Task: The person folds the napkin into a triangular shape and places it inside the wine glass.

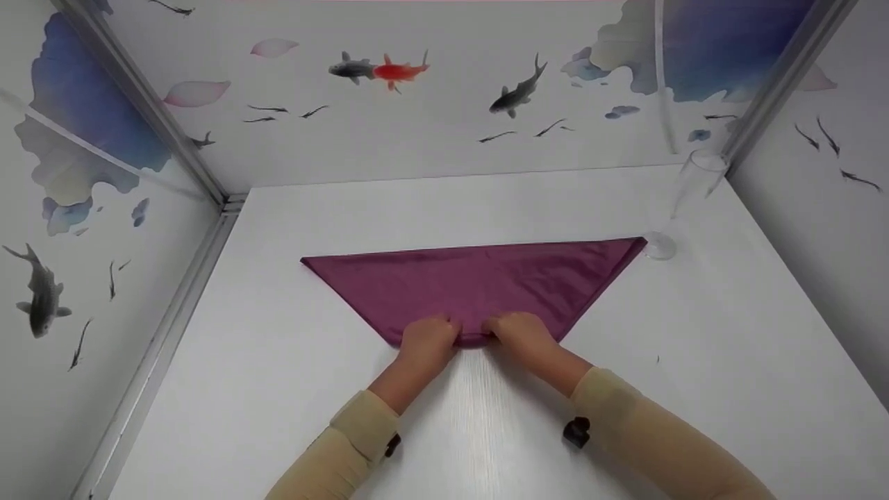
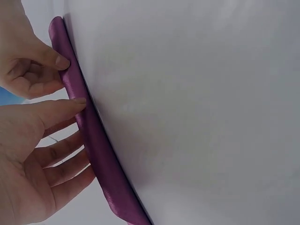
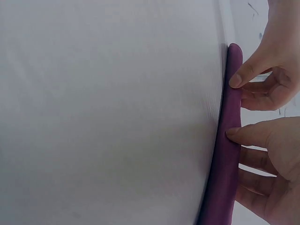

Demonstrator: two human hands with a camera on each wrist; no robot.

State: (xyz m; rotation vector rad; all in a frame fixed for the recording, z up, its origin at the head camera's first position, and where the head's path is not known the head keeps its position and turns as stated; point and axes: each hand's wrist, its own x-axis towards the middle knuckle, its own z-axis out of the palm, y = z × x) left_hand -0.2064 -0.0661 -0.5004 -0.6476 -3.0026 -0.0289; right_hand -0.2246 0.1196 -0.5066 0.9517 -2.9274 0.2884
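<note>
A purple cloth napkin (image 1: 479, 278) lies on the white table in a trapezoid, its long side at the far end and its short rolled edge nearest me. My left hand (image 1: 430, 340) pinches that near edge, thumb (image 2: 75, 104) on the roll and the other fingers along its far side. Close by on the right, my right hand (image 1: 524, 337) pinches the same edge, its thumb (image 3: 239, 133) pressing the roll. In the wrist views the rolled edge (image 2: 101, 145) runs as a narrow band between thumbs and fingers.
A clear stemmed glass (image 1: 700, 173) stands at the back right, its foot (image 1: 660, 246) right by the napkin's far right corner. White panels (image 1: 444, 132) painted with fish and leaves enclose the table (image 1: 278, 361) at the back and sides.
</note>
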